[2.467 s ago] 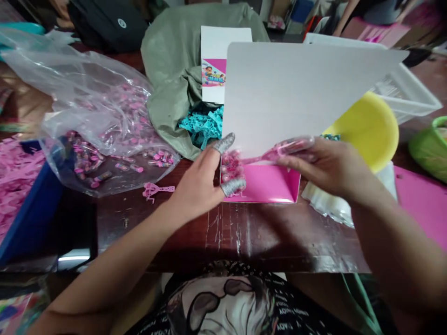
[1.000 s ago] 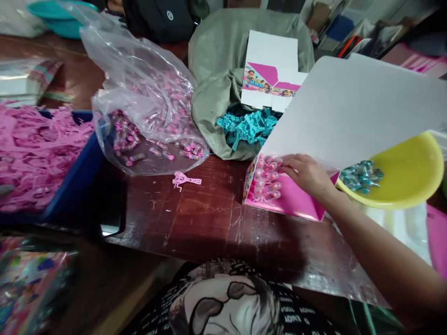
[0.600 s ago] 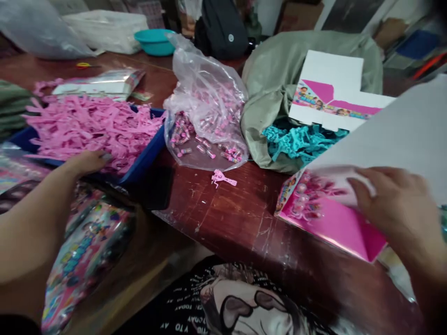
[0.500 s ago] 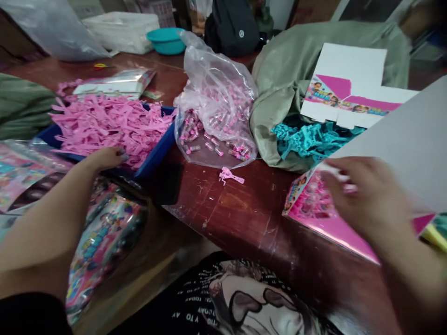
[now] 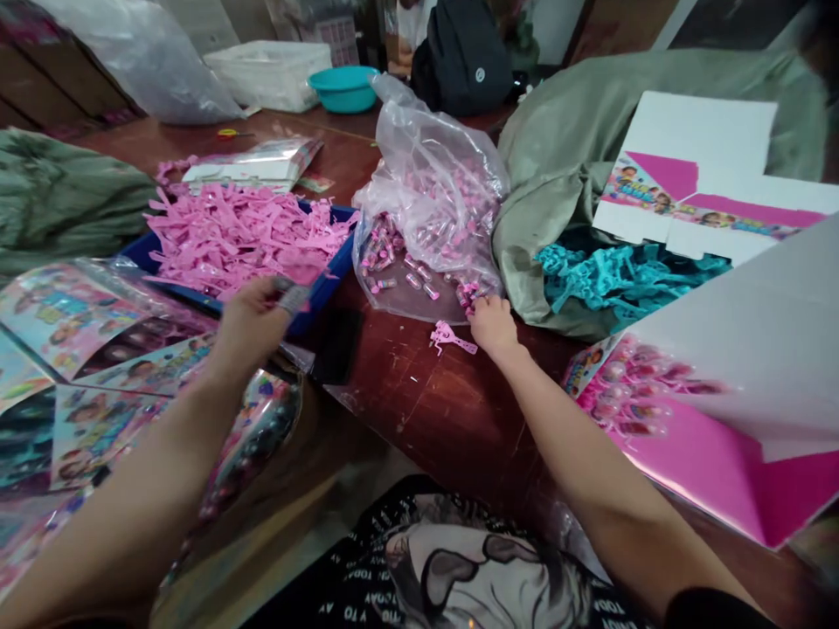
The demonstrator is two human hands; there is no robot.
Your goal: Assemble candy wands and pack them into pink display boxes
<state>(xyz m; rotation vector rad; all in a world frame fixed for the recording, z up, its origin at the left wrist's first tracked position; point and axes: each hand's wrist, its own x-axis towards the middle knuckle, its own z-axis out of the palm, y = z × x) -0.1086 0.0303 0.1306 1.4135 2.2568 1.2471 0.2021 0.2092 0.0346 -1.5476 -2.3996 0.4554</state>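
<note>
Right hand touching clear plastic bag, long axis pointing roughly away

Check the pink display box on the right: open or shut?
Open: the white flap of the pink display box is raised, and the pink capsules inside show beneath it.

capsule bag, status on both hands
Right hand at lower edge of clear bag, by pink capsules. Left hand above blue tray rim, by pink shreds. Pink plastic piece beside right hand.
</note>
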